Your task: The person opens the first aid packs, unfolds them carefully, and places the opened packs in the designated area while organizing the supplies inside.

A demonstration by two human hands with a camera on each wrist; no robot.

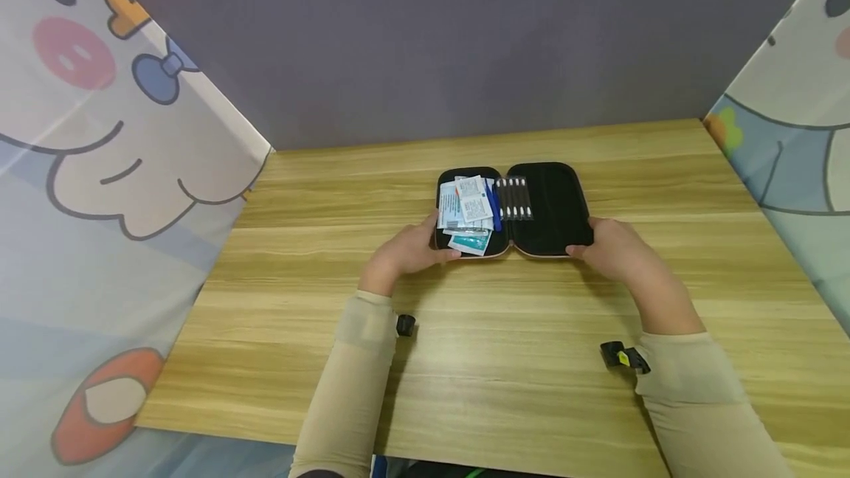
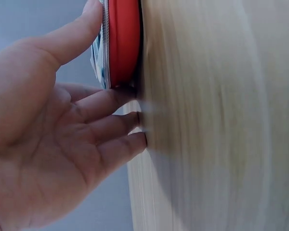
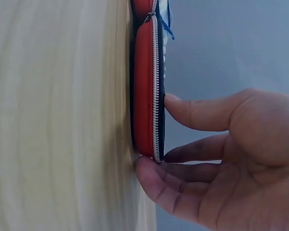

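A red zippered first-aid case (image 1: 550, 209) with black lining lies unfolded on the wooden table. Its left half holds paper and plastic packets (image 1: 458, 201), a teal packet (image 1: 473, 243) and a blue slim item (image 1: 493, 205). Several cotton swabs (image 1: 514, 198) sit under a band near the fold. My left hand (image 1: 415, 246) grips the left edge, thumb at the zipper rim in the left wrist view and fingers against the red shell (image 2: 124, 41). On the opposite side my right hand (image 1: 614, 246) pinches the right corner, thumb on the rim, fingertips low against the shell (image 3: 143, 91).
The wood-grain table (image 1: 299, 264) extends around the case. A grey panel (image 1: 465, 43) stands behind it, and cartoon-printed cloth (image 1: 119, 190) hangs at both sides. Small black devices (image 1: 406, 325) are strapped at both wrists.
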